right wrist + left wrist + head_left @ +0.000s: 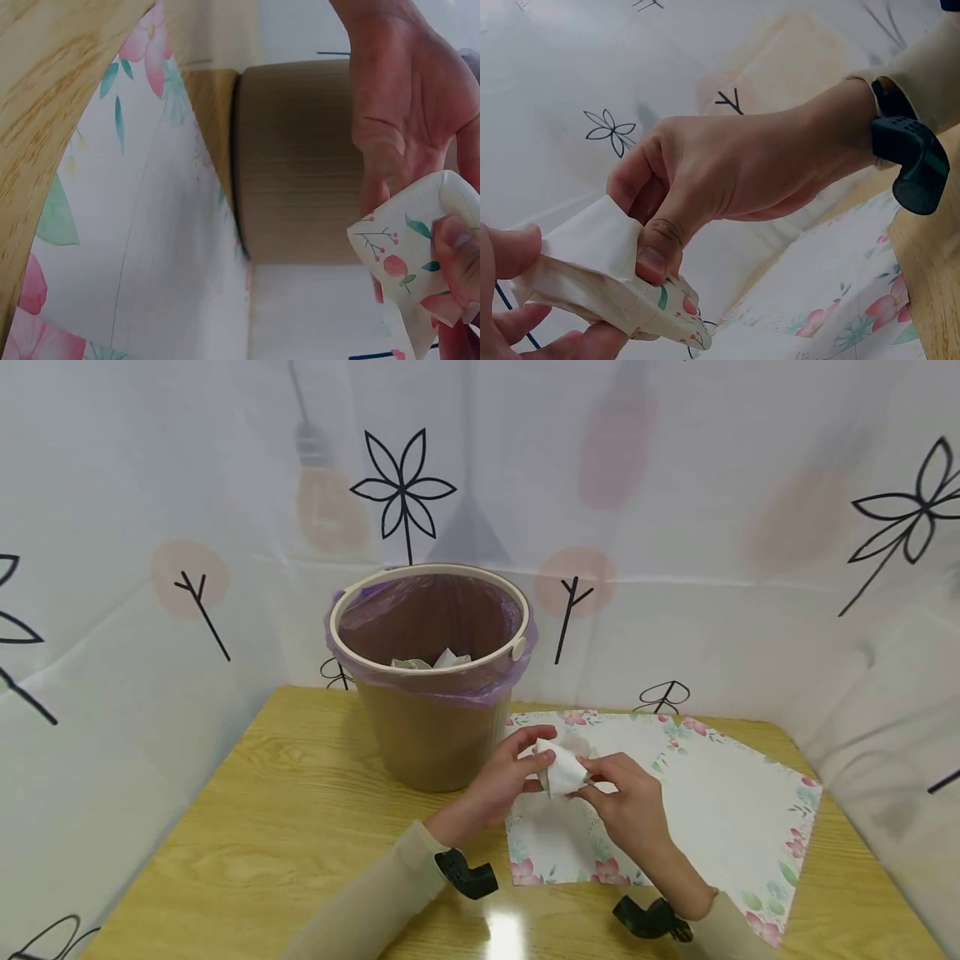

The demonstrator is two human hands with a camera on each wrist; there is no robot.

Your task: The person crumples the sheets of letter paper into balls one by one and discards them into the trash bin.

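Both hands hold one folded piece of floral-printed paper over the right half of the table. My left hand grips its left side, thumb on top and other fingers spread around it. At the right edge, my right hand pinches it between thumb and fingers. In the left wrist view the paper has a pale side with layered folds, and printed leaves and berries near the right thumb. Red berries and green leaves cover the paper in the right wrist view.
A beige bin with a purple liner stands behind the left hand, crumpled paper inside it. White floral-bordered sheets lie under the hands on the wooden table. A patterned cloth hangs behind.
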